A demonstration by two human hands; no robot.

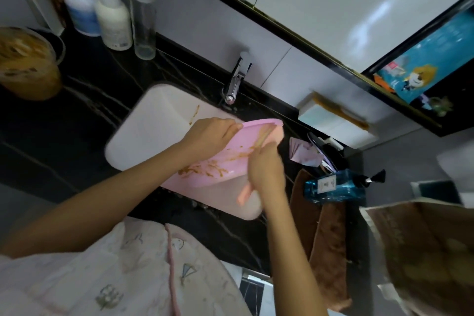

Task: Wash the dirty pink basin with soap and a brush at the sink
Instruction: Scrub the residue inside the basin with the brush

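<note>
In the middle of the frame the pink basin (238, 142) is tilted on edge over the white sink (154, 131), with brown smears across its inner face. Its lower rim is hidden behind the arms. The left hand (210, 136) grips the basin's upper rim, fingers curled over the edge. The right hand (265, 172) is blurred and clamped around a pink brush (245, 194). Only the handle end shows clearly below the fist; the head is a tan streak against the basin's inside and cannot be made out. The chrome faucet (236, 79) stands just above the basin. At right a blue pump bottle (333, 187) lies on its side on a brown towel (328, 238). Two white pump bottles (112, 15) stand at the upper left, their tops cut off by the frame edge.
</note>
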